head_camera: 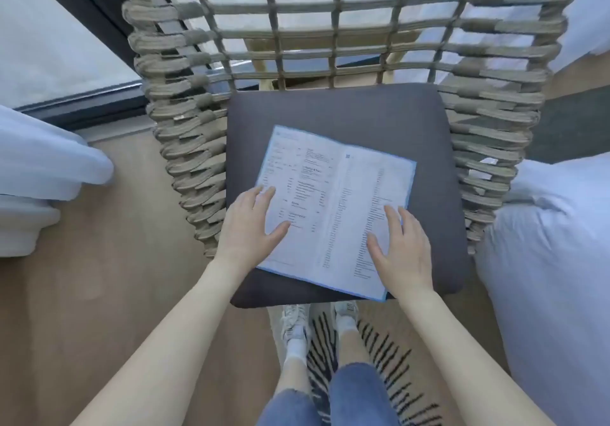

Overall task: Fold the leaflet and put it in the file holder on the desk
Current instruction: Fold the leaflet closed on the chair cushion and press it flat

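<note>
A white leaflet (pixel 333 207) with blue edges and printed text lies open and flat on the dark grey seat cushion (pixel 333 111) of a woven chair. A crease runs down its middle. My left hand (pixel 251 227) rests flat on the leaflet's left page, fingers spread. My right hand (pixel 402 247) lies flat on the right page near its right edge, fingers apart. Neither hand grips the paper. No file holder or desk is in view.
The woven rope chair back (pixel 330 22) rises behind the cushion, its sides (pixel 185 161) flanking it. White bedding (pixel 554 277) lies at right, more white fabric (pixel 43 168) at left. A striped rug (pixel 379 359) and my feet sit below on the wooden floor.
</note>
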Tool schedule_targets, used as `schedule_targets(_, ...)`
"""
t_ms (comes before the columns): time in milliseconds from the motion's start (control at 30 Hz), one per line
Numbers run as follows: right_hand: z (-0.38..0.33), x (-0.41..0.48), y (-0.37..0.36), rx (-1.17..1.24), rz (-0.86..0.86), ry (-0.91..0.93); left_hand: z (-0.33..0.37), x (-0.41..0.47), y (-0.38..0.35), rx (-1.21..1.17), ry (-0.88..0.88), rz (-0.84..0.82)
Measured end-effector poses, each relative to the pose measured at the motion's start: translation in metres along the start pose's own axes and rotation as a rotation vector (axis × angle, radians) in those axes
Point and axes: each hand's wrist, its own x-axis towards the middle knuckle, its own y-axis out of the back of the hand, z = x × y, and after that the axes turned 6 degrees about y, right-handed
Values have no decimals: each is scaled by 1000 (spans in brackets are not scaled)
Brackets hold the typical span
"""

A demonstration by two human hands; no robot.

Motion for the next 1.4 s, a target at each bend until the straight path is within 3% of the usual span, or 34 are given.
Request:
schedule_targets(200,17,5,-52,-62,-4,-201,-39,27,-46,34,75,-20)
schedule_targets(533,16,3,-60,134,35,-229,-42,25,-61,20,27,89)
schedule_targets(833,31,-1,-58,185,42,-188,-35,30,-57,-114,95,61)
schedule_targets(1400,78,54,-27,55,8,-5,9,13,-92,-70,283,158)
